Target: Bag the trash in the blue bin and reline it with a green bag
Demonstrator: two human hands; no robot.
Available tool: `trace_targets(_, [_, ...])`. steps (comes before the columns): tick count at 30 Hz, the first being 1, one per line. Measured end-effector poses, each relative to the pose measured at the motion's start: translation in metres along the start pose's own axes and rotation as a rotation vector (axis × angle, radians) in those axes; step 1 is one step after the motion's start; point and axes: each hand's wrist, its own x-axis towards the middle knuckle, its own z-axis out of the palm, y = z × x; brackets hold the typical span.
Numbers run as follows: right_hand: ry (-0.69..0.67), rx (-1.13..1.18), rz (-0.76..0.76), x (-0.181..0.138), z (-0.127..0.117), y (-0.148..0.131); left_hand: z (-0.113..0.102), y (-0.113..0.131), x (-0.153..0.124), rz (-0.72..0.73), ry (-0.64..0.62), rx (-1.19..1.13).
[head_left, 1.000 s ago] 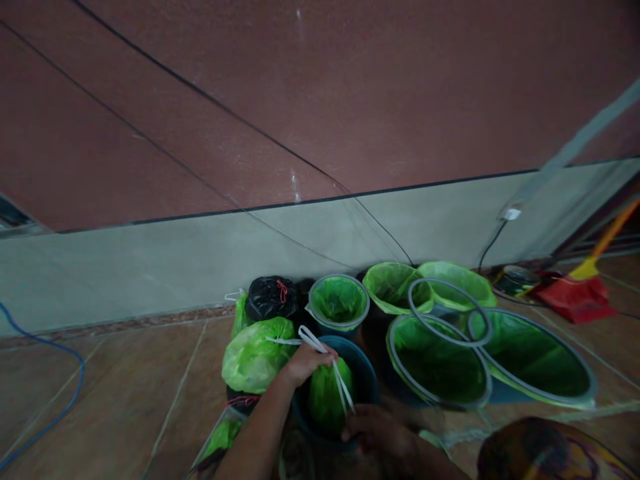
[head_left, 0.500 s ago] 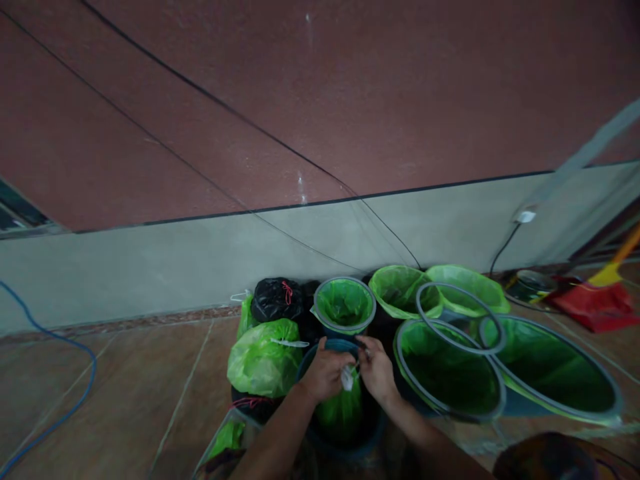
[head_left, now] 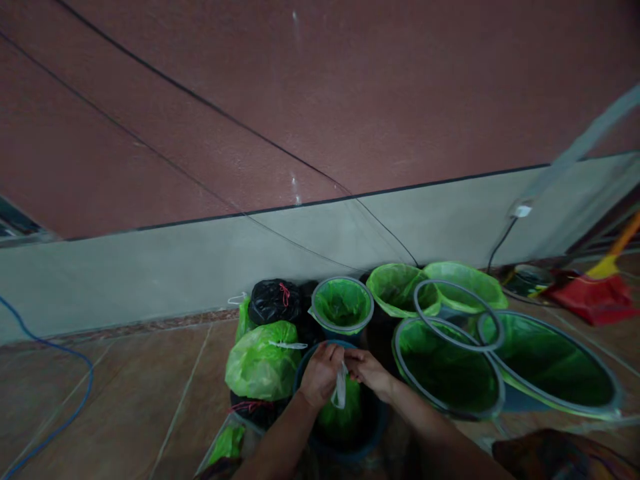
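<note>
My left hand [head_left: 320, 373] and my right hand [head_left: 367, 369] meet over a dark blue bin [head_left: 373, 427] at the bottom centre. Both are closed on a white drawstring [head_left: 341, 387] at the gathered neck of the green bag [head_left: 340, 417] that sits inside the bin. The string's loose end hangs down between my hands. A tied green bag [head_left: 260, 363] with its own white tie lies just left of the bin.
A black tied bag [head_left: 274, 301] rests against the wall. Several grey-rimmed bins lined with green bags [head_left: 343, 303] [head_left: 445, 370] [head_left: 545, 363] stand to the right. A red dustpan [head_left: 590, 297] and cables lie at far right, a blue cable [head_left: 75, 380] at left.
My right hand came up from the bin's front to join the left at the bag's neck. The long drawstring loop, first held out by the left hand, is now drawn short between both hands.
</note>
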Motion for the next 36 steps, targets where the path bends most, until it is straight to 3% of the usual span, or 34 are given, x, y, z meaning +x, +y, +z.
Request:
trace_targets(7, [-0.103,0.12,0.029,-0.006,-0.006,0.004,0.002,0.003,0.004,-0.069,0.051,0.093])
trace_targets(14, [0.152,0.219,0.038,-0.002,-0.017,0.006,-0.006,0.012,0.012,-0.066,0.007,0.067])
trace_targets(19, [0.166,0.194,-0.009,0.007,-0.022,0.004,-0.004,0.019,0.012,-0.129,-0.001,0.102])
trace_targets(22, [0.17,-0.089,-0.09,0.012,-0.03,-0.004,-0.002,0.018,0.012,-0.191,-0.037,0.131])
trace_targets(25, [0.127,-0.629,-0.252,0.009,-0.048,-0.027,-0.002,0.015,0.011,-0.282,-0.086,0.162])
trace_targets(29, [0.027,-1.236,-0.278,-0.001,-0.081,-0.064,-0.005,0.011,0.01,-0.412,-0.144,0.199])
trace_targets(33, [0.027,-1.317,-0.267,-0.006,-0.097,-0.079,-0.007,0.013,0.01,-0.476,-0.207,0.195])
trace_targets(36, [-0.06,-1.323,-0.283,-0.007,-0.095,-0.075,-0.013,0.014,0.01,-0.56,-0.27,0.173])
